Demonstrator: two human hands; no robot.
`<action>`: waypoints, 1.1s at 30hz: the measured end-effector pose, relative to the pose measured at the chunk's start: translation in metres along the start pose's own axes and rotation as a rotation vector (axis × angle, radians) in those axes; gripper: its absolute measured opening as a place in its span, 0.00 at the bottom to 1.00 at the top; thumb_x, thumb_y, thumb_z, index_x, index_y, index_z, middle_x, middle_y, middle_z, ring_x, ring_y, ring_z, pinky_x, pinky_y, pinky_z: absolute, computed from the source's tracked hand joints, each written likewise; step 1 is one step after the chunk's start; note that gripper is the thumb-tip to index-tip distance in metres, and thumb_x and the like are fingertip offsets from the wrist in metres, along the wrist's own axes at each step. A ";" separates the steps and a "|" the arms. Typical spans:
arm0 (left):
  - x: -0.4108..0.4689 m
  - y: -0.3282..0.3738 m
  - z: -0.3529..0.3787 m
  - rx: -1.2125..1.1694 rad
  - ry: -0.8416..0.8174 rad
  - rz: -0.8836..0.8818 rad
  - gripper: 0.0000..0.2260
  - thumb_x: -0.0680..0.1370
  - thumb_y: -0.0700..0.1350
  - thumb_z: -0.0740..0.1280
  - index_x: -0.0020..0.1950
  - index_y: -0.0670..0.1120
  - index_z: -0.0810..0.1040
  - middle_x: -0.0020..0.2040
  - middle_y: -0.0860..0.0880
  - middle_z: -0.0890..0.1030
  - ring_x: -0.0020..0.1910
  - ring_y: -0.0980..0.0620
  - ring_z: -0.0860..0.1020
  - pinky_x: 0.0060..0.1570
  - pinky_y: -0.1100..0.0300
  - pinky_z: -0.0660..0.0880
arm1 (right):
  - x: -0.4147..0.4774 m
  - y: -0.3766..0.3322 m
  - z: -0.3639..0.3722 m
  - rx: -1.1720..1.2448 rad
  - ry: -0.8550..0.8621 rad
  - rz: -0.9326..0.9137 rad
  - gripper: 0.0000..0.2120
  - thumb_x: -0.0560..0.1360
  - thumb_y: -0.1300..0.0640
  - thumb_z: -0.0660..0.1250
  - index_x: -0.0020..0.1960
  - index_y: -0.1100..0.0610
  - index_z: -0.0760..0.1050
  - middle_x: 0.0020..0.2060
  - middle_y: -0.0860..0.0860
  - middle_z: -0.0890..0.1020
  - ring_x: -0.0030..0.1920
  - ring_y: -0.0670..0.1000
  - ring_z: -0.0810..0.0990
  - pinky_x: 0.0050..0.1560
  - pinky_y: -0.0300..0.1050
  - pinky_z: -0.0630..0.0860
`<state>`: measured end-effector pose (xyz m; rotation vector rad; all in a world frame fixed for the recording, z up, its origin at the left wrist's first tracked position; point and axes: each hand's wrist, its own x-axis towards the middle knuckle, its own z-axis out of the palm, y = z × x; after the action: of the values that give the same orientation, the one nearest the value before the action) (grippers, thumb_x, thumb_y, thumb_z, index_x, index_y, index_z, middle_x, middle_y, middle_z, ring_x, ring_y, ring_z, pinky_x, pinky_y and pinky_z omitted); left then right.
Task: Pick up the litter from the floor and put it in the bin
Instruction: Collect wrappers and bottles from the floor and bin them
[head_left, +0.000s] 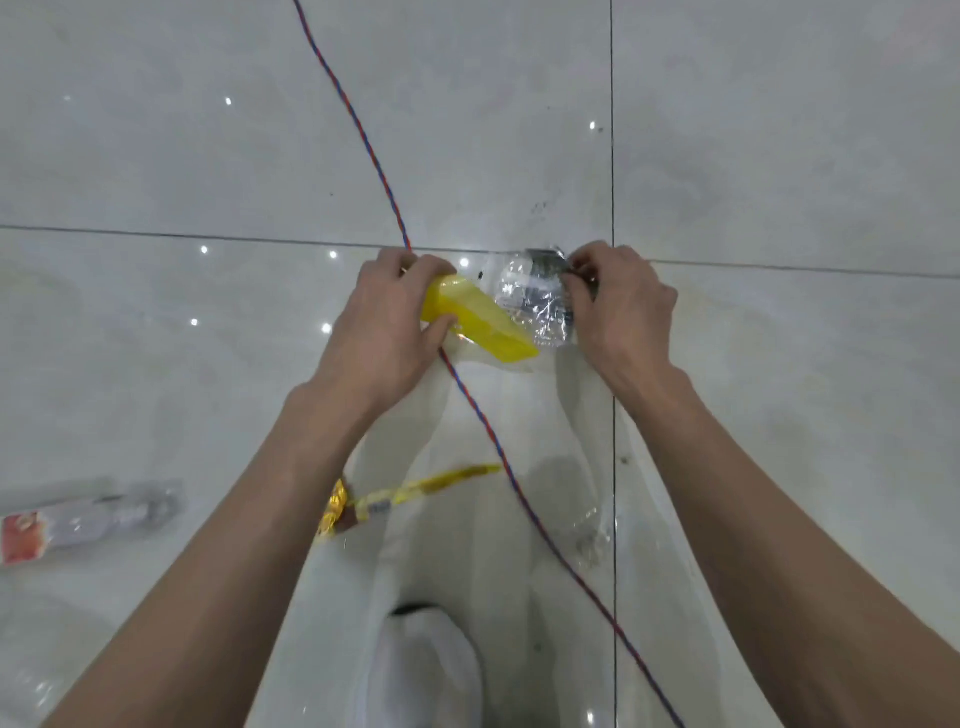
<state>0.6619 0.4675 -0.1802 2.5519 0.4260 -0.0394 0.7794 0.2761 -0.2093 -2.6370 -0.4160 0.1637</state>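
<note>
Left hand (384, 317): fingers curled round the yellow wrapper (483, 325), thumb pressed on its near side, seemingly lifting it off the floor (208, 156) for carrying.
Right hand (618, 306): fingertips pinched tight on the right edge of the clear crinkled wrapper (530, 296), likely gathering it beside the yellow one as one load.
Litter on the floor: gold wrapper (395, 499) near centre; red-ended packet (78, 519) near left; clear scrap (592, 525) near right.
Cord (363, 135): red-blue, running far to near beneath the hands; best not snagged.
Bin: not in view.
</note>
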 end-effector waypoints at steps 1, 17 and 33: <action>-0.009 0.007 -0.012 -0.008 -0.004 -0.003 0.19 0.75 0.46 0.70 0.65 0.50 0.74 0.61 0.44 0.72 0.60 0.43 0.70 0.60 0.48 0.70 | -0.008 -0.002 -0.014 0.014 0.012 0.010 0.07 0.78 0.52 0.64 0.55 0.49 0.77 0.50 0.49 0.80 0.55 0.54 0.77 0.52 0.50 0.63; -0.130 0.225 -0.282 -0.038 -0.023 -0.018 0.16 0.78 0.46 0.67 0.66 0.49 0.74 0.62 0.46 0.72 0.60 0.46 0.71 0.53 0.60 0.67 | -0.138 -0.115 -0.343 0.093 0.071 0.136 0.06 0.79 0.51 0.64 0.55 0.49 0.77 0.48 0.47 0.80 0.51 0.51 0.78 0.54 0.51 0.68; -0.265 0.406 -0.441 0.046 0.009 0.116 0.16 0.78 0.47 0.67 0.66 0.49 0.73 0.62 0.47 0.72 0.60 0.48 0.71 0.50 0.60 0.66 | -0.287 -0.160 -0.565 0.239 0.280 0.238 0.06 0.78 0.52 0.65 0.54 0.50 0.77 0.47 0.48 0.79 0.50 0.53 0.77 0.53 0.51 0.67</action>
<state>0.5093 0.2954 0.4338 2.6181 0.2827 0.0045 0.5699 0.0796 0.3776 -2.4179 0.0121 -0.0769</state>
